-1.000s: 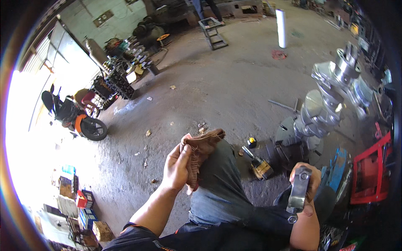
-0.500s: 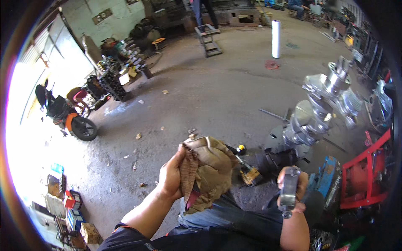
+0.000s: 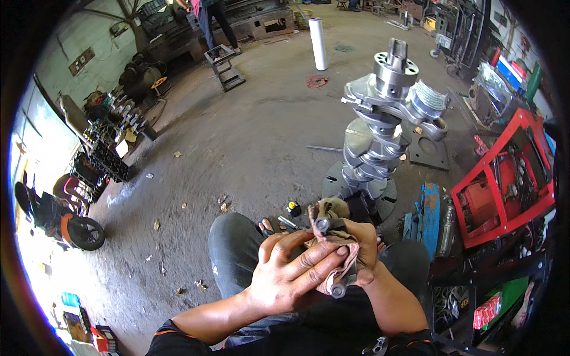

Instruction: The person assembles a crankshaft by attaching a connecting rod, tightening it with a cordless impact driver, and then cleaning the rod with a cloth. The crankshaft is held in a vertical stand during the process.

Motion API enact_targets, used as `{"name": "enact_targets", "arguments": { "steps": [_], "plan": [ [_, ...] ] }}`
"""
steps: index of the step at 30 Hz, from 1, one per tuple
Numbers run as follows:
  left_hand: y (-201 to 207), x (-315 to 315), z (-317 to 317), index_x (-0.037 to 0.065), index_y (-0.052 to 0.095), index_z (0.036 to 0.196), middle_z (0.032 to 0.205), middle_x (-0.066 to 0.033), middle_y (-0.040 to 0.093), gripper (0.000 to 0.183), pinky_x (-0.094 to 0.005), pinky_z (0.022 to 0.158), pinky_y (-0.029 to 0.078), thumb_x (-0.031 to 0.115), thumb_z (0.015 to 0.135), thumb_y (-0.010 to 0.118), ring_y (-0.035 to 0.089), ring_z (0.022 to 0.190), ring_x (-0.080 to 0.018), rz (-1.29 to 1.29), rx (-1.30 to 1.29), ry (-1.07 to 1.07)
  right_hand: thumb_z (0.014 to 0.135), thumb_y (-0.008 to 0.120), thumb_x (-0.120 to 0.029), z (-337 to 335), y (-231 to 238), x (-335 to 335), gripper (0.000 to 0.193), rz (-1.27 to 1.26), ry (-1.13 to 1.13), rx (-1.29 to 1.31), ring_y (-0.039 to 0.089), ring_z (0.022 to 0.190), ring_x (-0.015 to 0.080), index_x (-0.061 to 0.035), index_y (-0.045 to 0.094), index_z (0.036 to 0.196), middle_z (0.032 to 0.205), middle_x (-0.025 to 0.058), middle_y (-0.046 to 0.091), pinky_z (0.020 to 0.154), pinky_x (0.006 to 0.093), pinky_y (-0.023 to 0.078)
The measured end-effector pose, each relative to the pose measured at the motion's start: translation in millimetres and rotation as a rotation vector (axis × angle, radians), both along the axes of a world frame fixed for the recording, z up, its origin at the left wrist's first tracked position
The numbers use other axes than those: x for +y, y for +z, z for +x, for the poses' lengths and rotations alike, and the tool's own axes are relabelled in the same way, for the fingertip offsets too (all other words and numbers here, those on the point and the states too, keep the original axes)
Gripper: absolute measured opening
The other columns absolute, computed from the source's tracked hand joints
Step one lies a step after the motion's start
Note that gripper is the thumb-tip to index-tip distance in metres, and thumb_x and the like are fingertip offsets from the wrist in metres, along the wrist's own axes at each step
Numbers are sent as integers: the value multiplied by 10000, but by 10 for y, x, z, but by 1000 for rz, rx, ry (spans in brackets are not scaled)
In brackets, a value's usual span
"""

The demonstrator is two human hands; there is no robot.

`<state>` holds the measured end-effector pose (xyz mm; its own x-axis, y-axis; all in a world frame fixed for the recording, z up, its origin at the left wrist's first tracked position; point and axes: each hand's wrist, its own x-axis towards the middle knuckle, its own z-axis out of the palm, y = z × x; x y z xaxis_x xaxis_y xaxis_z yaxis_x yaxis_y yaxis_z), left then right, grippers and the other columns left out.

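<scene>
- The crankshaft (image 3: pixel 374 136) stands upright on a round plate (image 3: pixel 334 188); everything else is placed from it.
- The metal part (image 3: pixel 338 291) is held on the person's side of the crankshaft, below its foot in the view, between the two hands. The rag (image 3: pixel 341 252) wraps much of it, with a round end showing at either side.
- Its long axis runs from one round end toward the crankshaft to the other toward the person's body, slightly slanted.
- The left hand (image 3: pixel 285 273) comes from the crankshaft's left. Its fingers lie nearly together, bent over the rag and pressing it to the part; they point toward the crankshaft's right and cross that long axis. Its thumb is hidden.
- The right hand (image 3: pixel 367 246) grips the part from the other side and looks the nearer hand to the crankshaft. Its fingertips are hidden behind part and rag, so I cannot tell how they close.
- The part thus lies directly under the left fingers and inside the right grasp.
- Left of the crankshaft's foot is a small yellow bottle (image 3: pixel 294 207); to its right, a blue piece (image 3: pixel 431 210), then a red frame (image 3: pixel 488 155).
- Beyond the crankshaft, to its left, a white tube (image 3: pixel 318 44) stands upright.
</scene>
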<state>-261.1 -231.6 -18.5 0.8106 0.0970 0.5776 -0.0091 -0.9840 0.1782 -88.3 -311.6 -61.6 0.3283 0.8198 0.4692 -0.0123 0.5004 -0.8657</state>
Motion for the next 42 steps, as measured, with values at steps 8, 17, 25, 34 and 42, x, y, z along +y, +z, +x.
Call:
{"name": "enact_targets", "arguments": {
  "steps": [8,17,25,34,42],
  "plan": [
    [-77,-70,59,100,659,1246,1265,-48,643,536,-458,979,422,228,734,754,641,1040,-272,-305,-59,-152,394,834,-783,201,148,-51,862,-9,-175,-593,614,601,344,-68,579,801,683,118,579,542,396,489],
    [98,15,-50,-17,584,1314,1411,-240,534,429,-479,1114,344,54,892,620,479,1356,-382,-1168,147,-590,367,870,-709,206,187,-114,843,-103,-74,-554,644,639,321,-77,638,874,724,95,626,585,383,504],
    [-7,363,189,132,584,1317,1415,-107,553,628,-566,1083,384,194,704,708,655,924,-230,160,138,-71,669,723,-772,46,64,24,897,-196,-185,-270,710,833,373,-54,638,1199,899,173,712,724,396,567],
    [-69,222,137,-6,549,1318,1469,-293,434,612,-486,1046,432,182,771,750,541,1271,-408,-481,79,-335,664,724,-767,110,40,38,952,-167,-66,-301,714,916,359,-41,609,1269,981,197,715,769,397,563],
    [-53,254,191,14,547,1331,1462,-233,469,663,-529,983,452,266,734,686,584,1215,-359,85,174,-38,650,711,-789,49,38,27,950,-208,-93,-240,695,891,395,-67,614,1260,954,196,708,744,422,559]
  ]
}}
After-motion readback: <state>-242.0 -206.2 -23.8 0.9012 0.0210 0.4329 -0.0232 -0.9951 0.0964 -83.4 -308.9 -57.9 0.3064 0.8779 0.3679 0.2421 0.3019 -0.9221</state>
